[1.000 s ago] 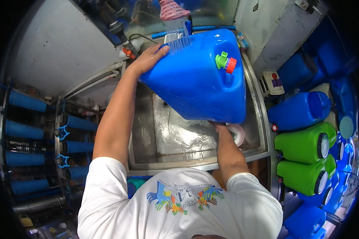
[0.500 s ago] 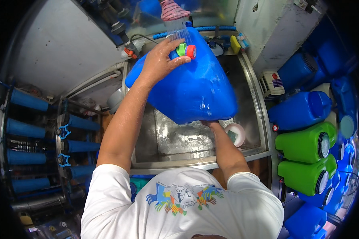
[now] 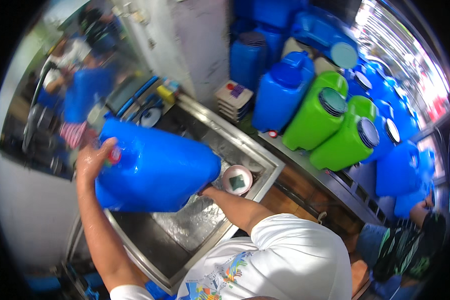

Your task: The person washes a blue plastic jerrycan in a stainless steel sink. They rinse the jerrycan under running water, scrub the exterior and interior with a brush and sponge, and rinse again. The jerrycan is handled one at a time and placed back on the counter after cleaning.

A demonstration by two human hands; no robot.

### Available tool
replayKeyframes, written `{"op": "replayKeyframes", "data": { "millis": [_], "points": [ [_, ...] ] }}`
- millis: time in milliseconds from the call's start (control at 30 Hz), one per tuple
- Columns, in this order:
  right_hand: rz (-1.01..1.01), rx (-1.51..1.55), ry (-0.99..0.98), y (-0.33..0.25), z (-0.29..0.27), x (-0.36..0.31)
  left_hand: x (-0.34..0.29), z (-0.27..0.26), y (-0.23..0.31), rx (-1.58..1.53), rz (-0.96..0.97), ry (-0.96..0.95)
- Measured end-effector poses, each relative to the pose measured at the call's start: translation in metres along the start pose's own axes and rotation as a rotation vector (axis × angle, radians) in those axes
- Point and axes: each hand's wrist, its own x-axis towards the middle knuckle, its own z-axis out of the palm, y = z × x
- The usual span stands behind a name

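A large blue water container (image 3: 157, 165) lies tilted over the metal sink (image 3: 255, 150), its surface wet. My left hand (image 3: 91, 159) grips it at the tap end, thumb and fingers around the small tap with a red cap (image 3: 115, 155). Beneath the container's other end is my right hand (image 3: 205, 190), holding it from below with the fingers hidden. A spout wrapped in pink patterned cloth (image 3: 74, 134) hangs beside my left hand. Inside the sink, near my right forearm, sits a pale pink bowl (image 3: 226, 181) with a dark green scouring pad (image 3: 236, 183) in it.
Along the right stand two green containers (image 3: 310, 120) and several blue ones (image 3: 283, 95). A yellow sponge (image 3: 166, 95) lies at the sink's far corner. Another person (image 3: 410, 245) in dark striped clothing is at the lower right. A reflective panel (image 3: 40, 125) rises at the left.
My view has swung to the right, bringing the green containers and another person further in. Both hands stay on the blue container. Water no longer shows clearly falling from the spout.
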Motion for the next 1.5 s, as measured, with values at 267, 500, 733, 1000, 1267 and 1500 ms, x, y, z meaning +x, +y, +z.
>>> {"op": "replayKeyframes", "data": {
  "millis": [267, 500, 733, 1000, 1267, 1500],
  "points": [
    [-0.052, -0.194, 0.194, 0.016, -0.015, 0.005, 0.049, 0.037, -0.109, -0.295, -0.068, -0.261],
    [0.039, -0.505, 0.327, 0.035, -0.033, -0.006, 0.104, 0.098, -0.164, 0.201, -0.170, -0.388],
    [0.024, -0.663, 0.399, 0.032, -0.044, -0.019, 0.034, 0.070, -0.109, -0.684, 0.206, -0.336],
    [0.041, -0.516, 0.326, 0.019, -0.038, -0.025, -0.011, 0.063, -0.070, -0.177, 0.368, -0.118],
    [0.050, -0.452, 0.295, 0.018, -0.034, -0.029, -0.015, 0.053, -0.064, -0.335, 0.425, -0.163],
    [0.049, -0.392, 0.271, 0.019, -0.030, -0.033, -0.020, 0.069, -0.065, -0.224, 0.365, -0.023]
  ]
}}
